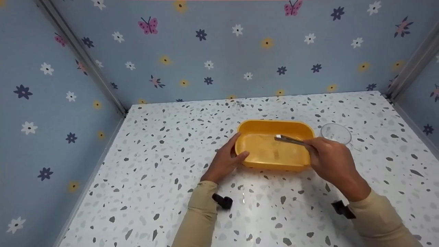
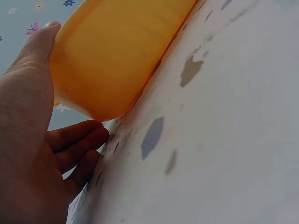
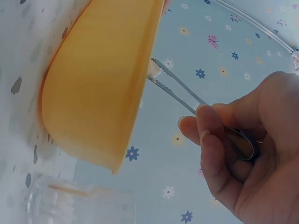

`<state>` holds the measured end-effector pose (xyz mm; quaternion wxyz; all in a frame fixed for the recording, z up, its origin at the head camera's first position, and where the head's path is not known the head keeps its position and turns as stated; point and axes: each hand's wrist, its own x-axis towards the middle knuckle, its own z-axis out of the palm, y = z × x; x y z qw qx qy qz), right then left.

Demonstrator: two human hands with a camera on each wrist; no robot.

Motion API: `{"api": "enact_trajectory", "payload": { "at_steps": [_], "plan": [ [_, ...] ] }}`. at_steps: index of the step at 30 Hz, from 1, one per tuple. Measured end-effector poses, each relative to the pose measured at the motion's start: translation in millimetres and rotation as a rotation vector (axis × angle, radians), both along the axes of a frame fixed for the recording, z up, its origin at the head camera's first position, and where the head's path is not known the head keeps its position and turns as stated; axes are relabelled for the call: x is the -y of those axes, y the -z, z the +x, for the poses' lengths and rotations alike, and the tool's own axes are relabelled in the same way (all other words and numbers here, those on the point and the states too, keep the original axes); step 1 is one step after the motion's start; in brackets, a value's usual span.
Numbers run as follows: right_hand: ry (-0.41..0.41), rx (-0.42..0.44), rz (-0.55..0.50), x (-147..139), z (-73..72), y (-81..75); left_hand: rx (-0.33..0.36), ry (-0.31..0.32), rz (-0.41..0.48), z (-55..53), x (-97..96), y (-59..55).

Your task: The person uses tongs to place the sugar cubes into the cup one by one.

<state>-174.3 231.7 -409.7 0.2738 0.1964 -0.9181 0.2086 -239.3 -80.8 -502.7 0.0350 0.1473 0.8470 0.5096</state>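
Observation:
A yellow plastic basin (image 1: 274, 165), rectangular with rounded corners, stands on the table. My left hand (image 1: 224, 159) holds its left end, the thumb over the rim and the fingers along the outer wall; the left wrist view shows the lower fingers (image 2: 77, 142) close to the basin's base. My right hand (image 1: 331, 161) grips metal tweezers (image 1: 291, 140) near their bent end, above the basin's right side. Between the serrated tips is a small white piece (image 3: 153, 70), over the basin in the head view. The wall hides part of it in the right wrist view.
A clear round container (image 1: 336, 133) stands right of the basin, behind my right hand; pale contents show through its side in the right wrist view. The table (image 1: 154, 164) is white with grey specks. Blue flowered panels (image 1: 219, 51) enclose its back and sides.

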Motion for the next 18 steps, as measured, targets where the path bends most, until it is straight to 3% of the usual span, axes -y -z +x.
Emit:
{"api": "enact_trajectory", "payload": {
  "at_steps": [8, 18],
  "plan": [
    [0.017, -0.046, -0.014, -12.9, 4.8, -6.8, -0.016, 0.009, -0.001, -0.9, 1.3, -1.1],
    [0.073, -0.03, -0.015, -32.0, 9.7, -8.7, -0.02, 0.008, 0.01, -1.2, 0.0, 1.6]
  ]
}}
